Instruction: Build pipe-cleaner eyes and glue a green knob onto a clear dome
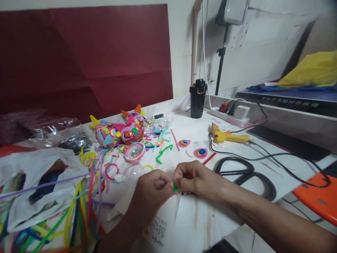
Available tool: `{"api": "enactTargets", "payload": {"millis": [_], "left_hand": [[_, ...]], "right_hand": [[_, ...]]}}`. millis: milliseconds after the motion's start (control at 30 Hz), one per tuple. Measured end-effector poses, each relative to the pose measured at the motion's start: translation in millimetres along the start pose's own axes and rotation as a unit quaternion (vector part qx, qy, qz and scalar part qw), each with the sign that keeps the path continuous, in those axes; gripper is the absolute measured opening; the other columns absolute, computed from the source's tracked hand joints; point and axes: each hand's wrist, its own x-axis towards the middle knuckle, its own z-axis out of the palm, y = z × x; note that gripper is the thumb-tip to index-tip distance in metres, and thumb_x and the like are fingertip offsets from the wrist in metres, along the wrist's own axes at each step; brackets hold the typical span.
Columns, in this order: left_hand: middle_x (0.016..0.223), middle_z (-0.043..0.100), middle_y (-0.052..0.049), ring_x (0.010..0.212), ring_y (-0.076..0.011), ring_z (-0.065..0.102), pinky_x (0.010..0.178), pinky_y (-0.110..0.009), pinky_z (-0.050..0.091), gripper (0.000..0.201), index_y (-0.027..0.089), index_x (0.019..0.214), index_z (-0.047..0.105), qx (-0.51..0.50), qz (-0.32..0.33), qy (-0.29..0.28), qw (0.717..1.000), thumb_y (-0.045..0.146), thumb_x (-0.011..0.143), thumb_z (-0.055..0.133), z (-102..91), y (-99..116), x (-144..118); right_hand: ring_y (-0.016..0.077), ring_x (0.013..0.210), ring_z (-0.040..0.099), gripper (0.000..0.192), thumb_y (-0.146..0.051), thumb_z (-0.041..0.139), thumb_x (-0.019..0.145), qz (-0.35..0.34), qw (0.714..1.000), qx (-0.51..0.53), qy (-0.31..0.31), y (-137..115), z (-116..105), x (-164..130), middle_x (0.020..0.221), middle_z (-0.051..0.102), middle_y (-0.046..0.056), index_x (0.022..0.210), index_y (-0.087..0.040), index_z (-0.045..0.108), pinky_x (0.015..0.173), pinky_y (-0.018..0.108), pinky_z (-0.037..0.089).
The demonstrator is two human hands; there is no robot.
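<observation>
Close together over the white table, my left hand (158, 186) and my right hand (192, 177) pinch a small green piece (175, 187) between their fingertips. It looks like a short coiled bit of pipe cleaner, mostly covered by the fingers. Beyond the hands lies a bent green pipe cleaner (163, 154). Two teardrop shapes coiled in pink, yellow and blue, one nearer (200, 152) and one farther (184, 143), rest to its right. A round coiled bowl-like piece (134, 152) sits ahead of my left hand.
Black-handled scissors (238, 167) lie beside my right forearm. A yellow glue gun (226, 135) with a trailing cord, a power strip (229, 116) and a black cup (198, 98) stand farther back. Colourful animal-like crafts (131, 133) and loose pipe cleaners (79, 207) fill the left.
</observation>
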Motion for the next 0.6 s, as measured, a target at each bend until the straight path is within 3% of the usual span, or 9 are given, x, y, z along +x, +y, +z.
{"api": "enactTargets", "payload": {"millis": [133, 333, 467, 600], "left_hand": [[0.044, 0.046, 0.007, 0.042, -0.0074, 0.036, 0.042, -0.019, 0.022, 0.014, 0.019, 0.058, 0.058, 0.001, 0.0, 0.006, 1.0, 0.028, 0.062, 0.067, 0.2, 1, 0], [0.05, 0.054, 0.004, 0.048, -0.0099, 0.046, 0.045, -0.02, 0.027, 0.012, 0.019, 0.063, 0.058, 0.013, -0.006, -0.026, 1.0, 0.028, 0.067, 0.064, -3.2, -2, 1], [0.05, 0.056, 0.004, 0.047, -0.0087, 0.048, 0.045, -0.019, 0.029, 0.006, 0.018, 0.062, 0.058, 0.021, 0.003, -0.015, 1.0, 0.022, 0.066, 0.061, -3.3, -2, 1], [0.052, 0.063, 0.002, 0.049, -0.0104, 0.057, 0.05, -0.019, 0.04, 0.005, 0.016, 0.062, 0.061, -0.026, -0.016, -0.016, 0.999, 0.021, 0.064, 0.062, -2.7, 6, 1]], "right_hand": [[0.0066, 0.05, 0.04, 0.008, -0.021, 0.06, 0.063, -0.007, 1.0, -0.009, 0.008, 2, 1, 2, 0.055, 0.052, -0.005, 0.066, -0.017, 0.055, 0.046, 0.02, 0.027], [0.0073, 0.053, 0.036, 0.004, -0.02, 0.057, 0.065, -0.036, 0.997, -0.05, 0.042, 8, 6, 1, 0.057, 0.048, -0.005, 0.067, -0.017, 0.055, 0.047, 0.021, 0.026], [0.0085, 0.055, 0.038, 0.001, -0.018, 0.056, 0.066, -0.057, 0.992, -0.085, 0.068, 10, 9, -2, 0.059, 0.048, -0.005, 0.067, -0.017, 0.055, 0.049, 0.022, 0.027], [0.0093, 0.056, 0.04, 0.0, -0.017, 0.055, 0.068, -0.075, 0.99, -0.089, 0.075, 11, 8, -4, 0.06, 0.05, -0.004, 0.068, -0.018, 0.055, 0.051, 0.023, 0.028]]}}
